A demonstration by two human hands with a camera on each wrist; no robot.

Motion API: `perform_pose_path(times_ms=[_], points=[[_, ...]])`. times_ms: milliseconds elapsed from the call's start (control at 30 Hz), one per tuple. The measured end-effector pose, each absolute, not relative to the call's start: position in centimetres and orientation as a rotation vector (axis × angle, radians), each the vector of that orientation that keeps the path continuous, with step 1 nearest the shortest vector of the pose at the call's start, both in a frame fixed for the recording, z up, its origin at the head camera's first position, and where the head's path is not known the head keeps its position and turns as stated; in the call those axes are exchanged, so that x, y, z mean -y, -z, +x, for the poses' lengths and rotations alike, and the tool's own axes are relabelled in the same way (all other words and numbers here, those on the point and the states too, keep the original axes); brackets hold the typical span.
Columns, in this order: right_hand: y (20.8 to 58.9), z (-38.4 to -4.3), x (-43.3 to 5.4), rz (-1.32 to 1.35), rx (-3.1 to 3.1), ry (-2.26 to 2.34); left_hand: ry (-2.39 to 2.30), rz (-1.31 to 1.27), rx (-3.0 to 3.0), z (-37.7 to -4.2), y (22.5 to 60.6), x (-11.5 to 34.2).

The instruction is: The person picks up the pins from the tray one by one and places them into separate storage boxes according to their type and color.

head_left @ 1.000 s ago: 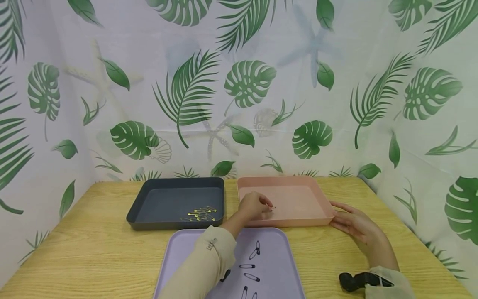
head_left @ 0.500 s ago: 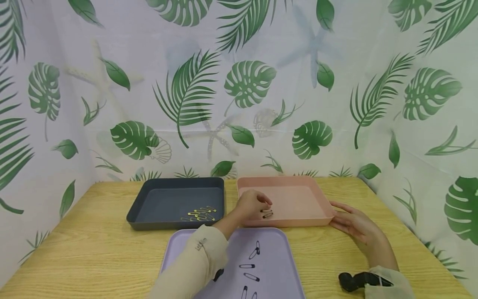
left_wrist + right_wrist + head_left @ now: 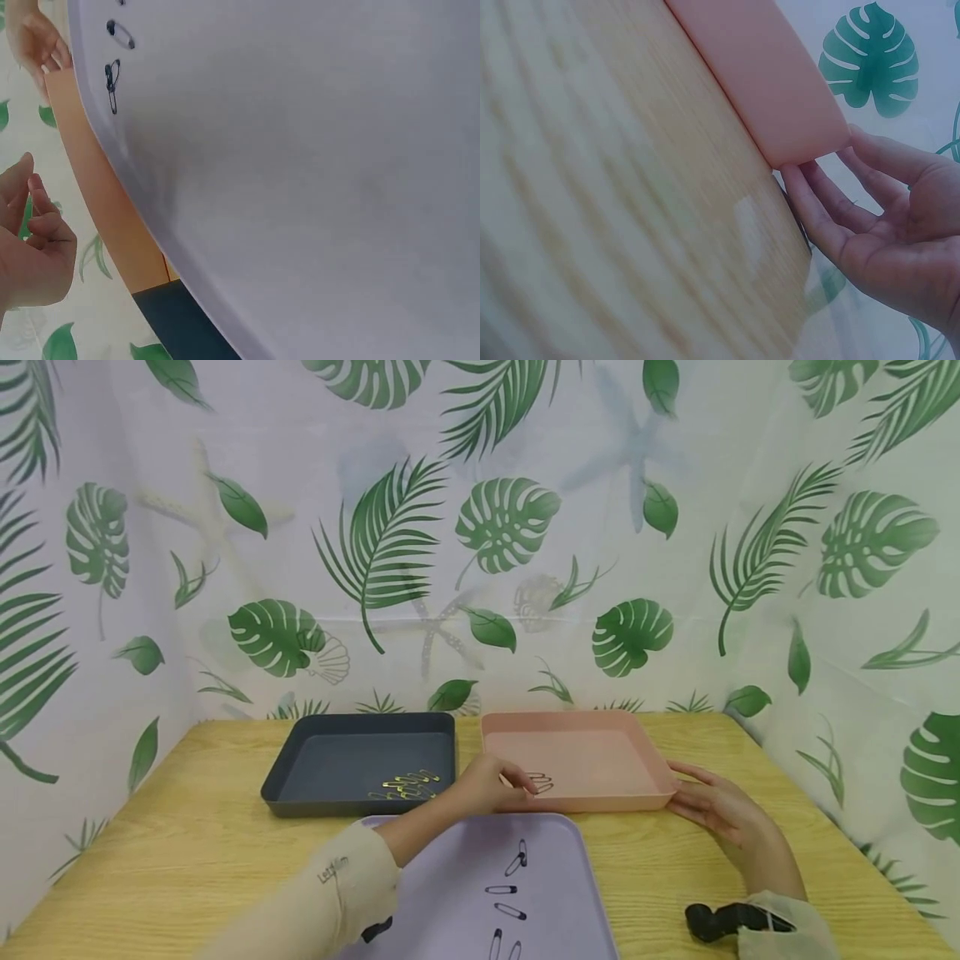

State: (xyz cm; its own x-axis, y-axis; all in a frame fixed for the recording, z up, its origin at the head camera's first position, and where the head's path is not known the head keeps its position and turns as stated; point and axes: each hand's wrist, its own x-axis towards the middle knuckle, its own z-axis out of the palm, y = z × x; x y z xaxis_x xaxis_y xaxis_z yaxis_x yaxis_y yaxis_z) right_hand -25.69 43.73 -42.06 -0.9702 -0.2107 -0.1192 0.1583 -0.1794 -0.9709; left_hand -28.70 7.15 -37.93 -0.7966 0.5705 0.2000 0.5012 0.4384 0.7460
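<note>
My left hand [image 3: 489, 783], fingers loosely bent and holding nothing, hovers at the near left side of the pink tray [image 3: 592, 760]. Close by its fingertips, a few safety pins [image 3: 542, 783] lie inside that tray. In the left wrist view, the thumb and index tips of the left hand [image 3: 34, 240] come near each other. My right hand [image 3: 720, 806] touches the pink tray's near right corner. In the right wrist view, its fairly straight fingers [image 3: 810, 202] rest at the corner's wall. Several black safety pins [image 3: 510, 911] lie on the lilac tray [image 3: 555, 839].
A dark grey tray [image 3: 330, 760] with several gold-coloured safety pins [image 3: 408, 785] stands left of the pink one. All three trays are on a wooden table [image 3: 187, 843]. A leaf-patterned cloth [image 3: 420, 568] hangs behind and at both sides.
The left hand let go of a safety pin in the pink tray, then drew back left and towards me. The right hand stays at the tray corner. The head view shifted slightly.
</note>
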Motion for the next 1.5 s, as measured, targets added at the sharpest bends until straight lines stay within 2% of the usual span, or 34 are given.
perform_pose_path(times_ms=[367,700,1500], points=[[41.8,-25.5,-43.7,-0.066,-1.83,2.249,-1.296,0.971,-2.422,-25.7,39.3,-4.2],[41.9,-25.6,-43.7,-0.042,-1.832,2.253,-1.289,0.834,-2.315,-22.6,41.2,-3.0],[41.9,-25.6,-43.8,-0.056,-1.773,2.281,-1.167,0.944,-2.395,-22.3,41.6,-2.8]])
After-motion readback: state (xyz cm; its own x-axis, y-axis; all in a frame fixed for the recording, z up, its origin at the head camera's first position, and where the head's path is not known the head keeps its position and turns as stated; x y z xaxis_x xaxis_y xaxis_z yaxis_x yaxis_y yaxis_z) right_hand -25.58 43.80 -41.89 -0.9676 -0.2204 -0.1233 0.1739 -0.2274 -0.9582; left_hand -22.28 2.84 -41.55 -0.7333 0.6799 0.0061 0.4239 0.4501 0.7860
